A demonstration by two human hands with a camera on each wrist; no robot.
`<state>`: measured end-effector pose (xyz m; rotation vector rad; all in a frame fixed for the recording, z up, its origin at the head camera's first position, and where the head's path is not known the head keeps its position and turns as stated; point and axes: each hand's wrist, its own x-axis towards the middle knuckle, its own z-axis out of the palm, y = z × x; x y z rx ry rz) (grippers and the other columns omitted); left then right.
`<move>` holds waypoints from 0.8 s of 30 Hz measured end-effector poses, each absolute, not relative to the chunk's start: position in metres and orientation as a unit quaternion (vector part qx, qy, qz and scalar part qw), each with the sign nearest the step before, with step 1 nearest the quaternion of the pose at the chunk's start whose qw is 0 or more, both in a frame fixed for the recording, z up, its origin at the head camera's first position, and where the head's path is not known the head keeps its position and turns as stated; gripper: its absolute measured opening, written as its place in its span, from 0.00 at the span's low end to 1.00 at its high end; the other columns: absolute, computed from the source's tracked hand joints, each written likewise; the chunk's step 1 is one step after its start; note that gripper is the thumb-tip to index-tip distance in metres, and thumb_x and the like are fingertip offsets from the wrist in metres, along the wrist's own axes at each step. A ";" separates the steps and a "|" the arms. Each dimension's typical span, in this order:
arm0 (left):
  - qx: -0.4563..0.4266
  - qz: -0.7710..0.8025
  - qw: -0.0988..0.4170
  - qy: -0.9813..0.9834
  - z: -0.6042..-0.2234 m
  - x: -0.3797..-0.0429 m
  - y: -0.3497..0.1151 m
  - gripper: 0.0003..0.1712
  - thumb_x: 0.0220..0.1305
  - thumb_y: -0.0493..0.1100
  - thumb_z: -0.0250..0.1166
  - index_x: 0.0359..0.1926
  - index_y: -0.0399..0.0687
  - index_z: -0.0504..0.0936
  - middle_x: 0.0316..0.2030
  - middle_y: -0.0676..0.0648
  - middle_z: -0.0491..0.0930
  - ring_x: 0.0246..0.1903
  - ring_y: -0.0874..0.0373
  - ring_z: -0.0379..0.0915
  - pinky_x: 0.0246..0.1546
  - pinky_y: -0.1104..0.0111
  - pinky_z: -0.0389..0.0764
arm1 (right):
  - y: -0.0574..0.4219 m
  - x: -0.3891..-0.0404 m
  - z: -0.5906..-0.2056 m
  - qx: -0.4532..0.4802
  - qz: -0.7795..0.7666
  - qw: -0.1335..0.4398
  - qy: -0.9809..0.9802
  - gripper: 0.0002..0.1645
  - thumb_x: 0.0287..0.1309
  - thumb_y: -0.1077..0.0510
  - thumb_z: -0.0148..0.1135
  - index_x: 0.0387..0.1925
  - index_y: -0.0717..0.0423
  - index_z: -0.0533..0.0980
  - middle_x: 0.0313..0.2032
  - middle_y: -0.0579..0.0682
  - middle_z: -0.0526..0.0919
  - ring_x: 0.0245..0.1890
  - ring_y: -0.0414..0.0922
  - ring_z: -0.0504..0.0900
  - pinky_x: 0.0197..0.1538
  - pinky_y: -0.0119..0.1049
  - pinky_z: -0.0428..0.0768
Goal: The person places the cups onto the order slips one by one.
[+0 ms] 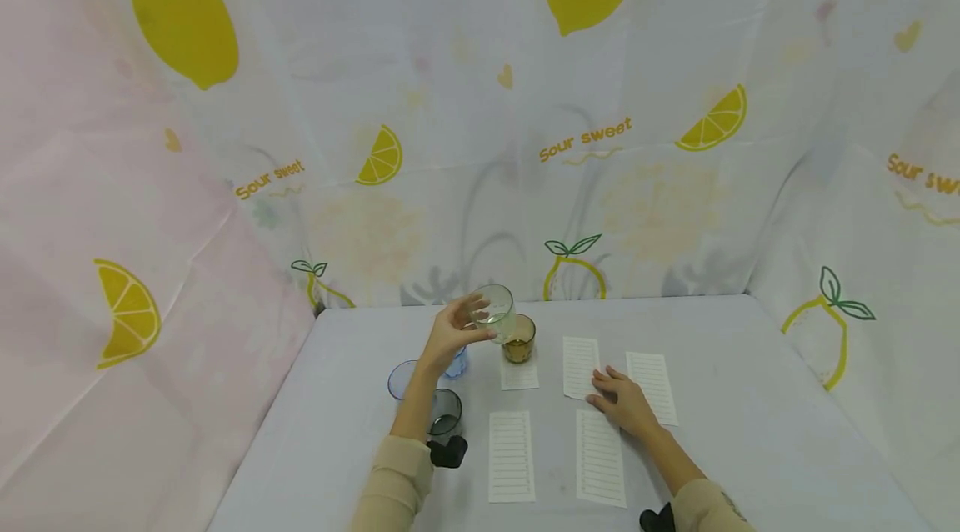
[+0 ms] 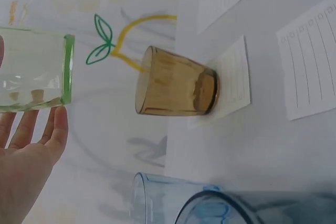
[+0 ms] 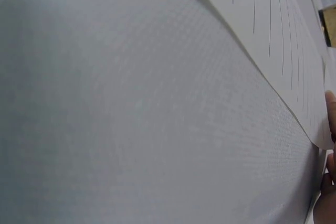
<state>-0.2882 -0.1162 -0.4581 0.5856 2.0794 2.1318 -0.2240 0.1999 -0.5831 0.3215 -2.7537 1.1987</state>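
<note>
My left hand (image 1: 448,338) holds a pale green glass (image 1: 497,317) up off the table, thumb on one side and fingers on the other. The glass shows at the left of the left wrist view. Just behind it, an amber glass (image 2: 176,85) stands upright on a lined paper slip (image 1: 520,377). My right hand (image 1: 628,407) is low over the table among the slips, fingers loosely extended. Its fingertips are at the lower edge of another slip (image 1: 581,365); whether they press it I cannot tell. Only part of that hand shows in the right wrist view.
Left of the slips, partly behind the left forearm, stand a dark grey glass (image 1: 447,411), a blue glass (image 1: 457,363) and another blue-rimmed glass (image 1: 401,380). More lined slips lie at the right (image 1: 652,388) and in front (image 1: 512,459). A lemon-print curtain (image 1: 450,98) encloses the white table.
</note>
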 end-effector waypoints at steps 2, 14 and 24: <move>0.189 0.702 0.056 0.684 -0.458 -0.291 -0.111 0.42 0.48 0.29 0.70 0.65 0.35 0.63 0.60 0.35 0.69 0.58 0.39 0.66 0.58 0.59 0.71 | 0.200 -0.224 -0.583 0.106 0.395 0.061 -0.911 0.25 0.54 0.59 0.66 0.50 0.71 0.75 0.57 0.63 0.73 0.62 0.66 0.63 0.62 0.60 0.63; 0.209 0.690 0.082 0.689 -0.456 -0.302 -0.071 0.43 0.48 0.29 0.70 0.66 0.33 0.61 0.61 0.32 0.67 0.60 0.39 0.64 0.59 0.56 0.68 | 0.199 -0.223 -0.583 0.103 0.398 0.064 -0.909 0.24 0.53 0.59 0.67 0.49 0.71 0.76 0.57 0.63 0.74 0.62 0.65 0.64 0.62 0.60 0.63; 0.212 0.670 0.090 0.706 -0.461 -0.306 -0.042 0.43 0.49 0.31 0.70 0.66 0.34 0.62 0.62 0.33 0.67 0.58 0.38 0.66 0.59 0.54 0.69 | 0.200 -0.224 -0.585 0.113 0.397 0.082 -0.907 0.24 0.52 0.59 0.68 0.48 0.72 0.77 0.54 0.62 0.77 0.61 0.66 0.66 0.60 0.60 0.65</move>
